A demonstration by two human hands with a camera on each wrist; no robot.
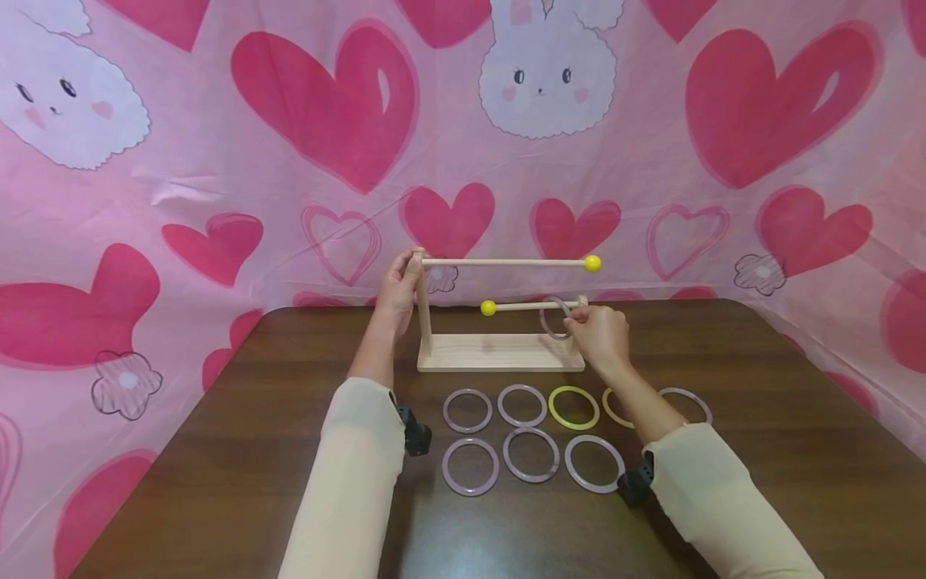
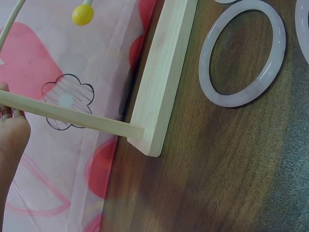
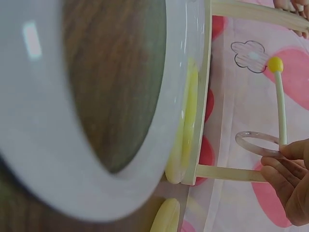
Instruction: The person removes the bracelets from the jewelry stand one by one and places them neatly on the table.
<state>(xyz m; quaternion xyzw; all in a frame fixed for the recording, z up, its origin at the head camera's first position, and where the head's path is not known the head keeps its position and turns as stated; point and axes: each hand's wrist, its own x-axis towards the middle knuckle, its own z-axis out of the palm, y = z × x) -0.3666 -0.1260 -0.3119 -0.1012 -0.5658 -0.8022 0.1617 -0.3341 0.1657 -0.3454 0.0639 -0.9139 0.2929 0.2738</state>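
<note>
A wooden stand (image 1: 499, 354) has two horizontal rods at different heights, each tipped with a yellow ball. My left hand (image 1: 396, 291) holds the top of the tall left post (image 1: 424, 314), where the upper rod (image 1: 506, 262) begins. At the shorter right post, my right hand (image 1: 604, 334) pinches a translucent, pale purple bangle (image 1: 544, 326) between thumb and fingers. That bangle (image 3: 248, 147) is around the lower rod (image 3: 280, 106), close to its post end and away from the yellow ball (image 3: 275, 65).
Several bangles lie in two rows in front of the stand, mostly pale purple like the near-left one (image 1: 470, 490), plus a yellow one (image 1: 574, 426). My right forearm passes over part of the back row. A patterned pink cloth (image 1: 463, 161) hangs behind the brown table (image 1: 253, 450).
</note>
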